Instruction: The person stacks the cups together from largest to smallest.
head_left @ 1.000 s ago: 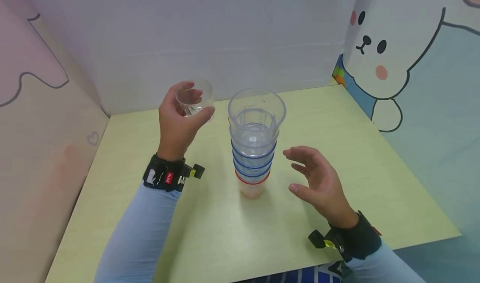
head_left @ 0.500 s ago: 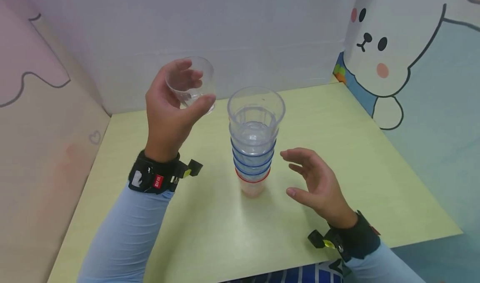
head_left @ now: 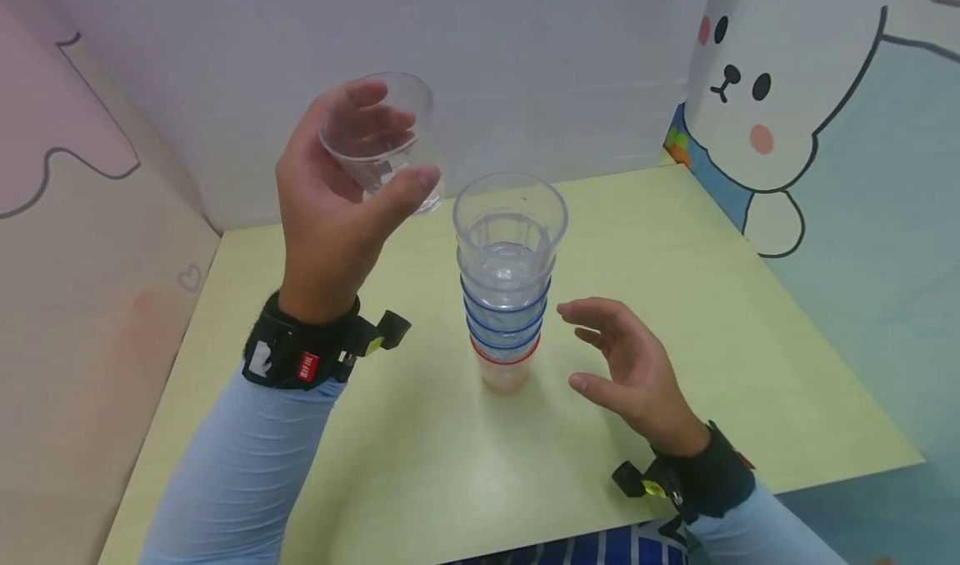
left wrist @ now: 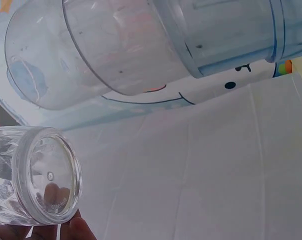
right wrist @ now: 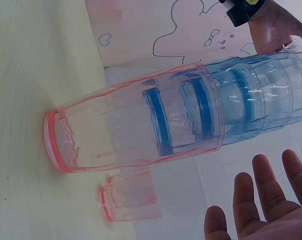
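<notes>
My left hand [head_left: 318,207] grips a small clear plastic cup [head_left: 414,150], thumb on the near side and fingers round the far side. The cup is raised off the table, left of a tall stack of nested cups [head_left: 506,290], and tilted, its mouth up and to the left. Its round, ridged base [left wrist: 50,175] faces the left wrist camera. The stack stands upright, with a pink cup lowest, blue-rimmed cups above and clear ones on top. To its right my right hand [head_left: 633,369] hovers, fingers spread and relaxed, apart from the cups.
A separate pink cup [right wrist: 133,196] stands behind the stack, seen in the right wrist view and hidden in the head view. The pale yellow table [head_left: 420,465] meets a white sheet [head_left: 562,73] at the back. Cartoon-printed walls [head_left: 847,240] flank it.
The left hand has lifted the clear cup upward and slightly left, closer to the head camera. My right hand and the stack have hardly moved.
</notes>
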### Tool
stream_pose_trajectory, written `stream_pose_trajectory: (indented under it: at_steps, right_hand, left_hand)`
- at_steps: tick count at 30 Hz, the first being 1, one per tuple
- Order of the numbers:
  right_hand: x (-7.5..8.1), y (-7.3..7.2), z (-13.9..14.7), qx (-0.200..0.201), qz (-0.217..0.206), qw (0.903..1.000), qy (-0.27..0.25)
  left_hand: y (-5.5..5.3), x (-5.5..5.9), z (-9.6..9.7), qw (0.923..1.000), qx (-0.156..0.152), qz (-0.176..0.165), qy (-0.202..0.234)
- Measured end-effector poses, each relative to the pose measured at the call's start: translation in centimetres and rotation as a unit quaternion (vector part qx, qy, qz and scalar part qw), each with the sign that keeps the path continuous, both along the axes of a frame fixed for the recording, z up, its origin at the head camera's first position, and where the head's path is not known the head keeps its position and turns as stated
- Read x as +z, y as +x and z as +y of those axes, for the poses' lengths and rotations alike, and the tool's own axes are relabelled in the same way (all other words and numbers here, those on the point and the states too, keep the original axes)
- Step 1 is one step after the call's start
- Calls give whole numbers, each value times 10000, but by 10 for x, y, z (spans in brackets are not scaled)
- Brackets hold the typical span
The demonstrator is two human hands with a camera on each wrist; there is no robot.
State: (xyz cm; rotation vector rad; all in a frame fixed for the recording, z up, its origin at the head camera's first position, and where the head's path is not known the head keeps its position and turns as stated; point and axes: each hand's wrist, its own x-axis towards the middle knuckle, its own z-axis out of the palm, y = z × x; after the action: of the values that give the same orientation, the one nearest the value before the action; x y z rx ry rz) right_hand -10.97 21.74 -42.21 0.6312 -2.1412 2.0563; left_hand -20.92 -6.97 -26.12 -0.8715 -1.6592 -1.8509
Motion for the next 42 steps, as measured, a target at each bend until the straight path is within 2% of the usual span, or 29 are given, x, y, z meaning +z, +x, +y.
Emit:
stream_pose_trajectory:
  at_steps: [9, 13, 17, 21, 24, 30, 37, 42]
  right_hand:
    - [-6, 0, -3, 42, 65, 9999, -85]
    - [-9, 0, -2, 46, 43, 10000, -24]
    - [-10, 1, -2, 14, 31, 10000, 35]
    - [-9, 1, -1, 4, 10, 10000, 97]
    - [-9, 1, -1, 2, 48, 9999, 150]
    - [-8, 3, -1, 11, -39, 9999, 167]
    - [-9, 3, -2, 20, -99, 9998, 179]
    - [-9, 2, -2, 34, -100, 9997, 227]
  left_hand:
    - [8, 18, 12, 9996, -106, 245, -36]
    - [13, 24, 18, 9998, -109, 110, -126]
    - [17, 27, 26, 9991, -112, 16, -405]
    - [19, 26, 31, 9958, 42, 201, -889]
    - [21, 27, 36, 9930, 124, 200, -1157]
    - [24, 27, 43, 9890, 68, 38, -1477]
    - [21, 17, 47, 9849, -10, 61, -1730]
    - [20, 11, 48, 9829, -6, -75, -1841]
